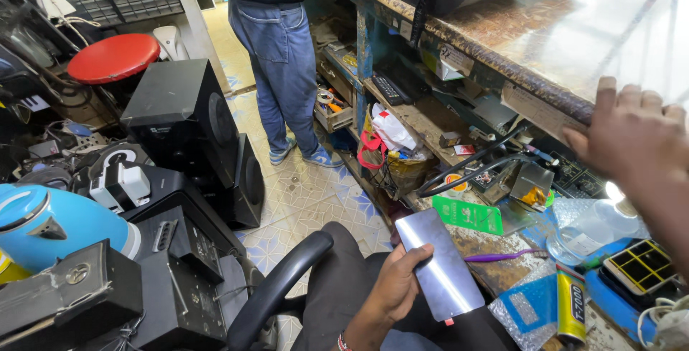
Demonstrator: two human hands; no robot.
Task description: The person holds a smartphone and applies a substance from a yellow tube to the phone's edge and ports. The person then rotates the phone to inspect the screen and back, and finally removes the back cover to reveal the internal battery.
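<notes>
Left hand (395, 286) is clamping the thin grey rectangular glass phone panel (441, 265) at six o'clock; likely light, stiff, fragile, best held by its edges. Right hand (631, 132), fingers spread, is resting on the worn brown counter edge (502, 57) at three o'clock.

Standing person (276, 49) cut off above the waist.

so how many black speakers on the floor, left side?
2 that I can tell: a tall speaker beside the red stool, and a lower speaker in front of it. The clutter may hide others.
</notes>
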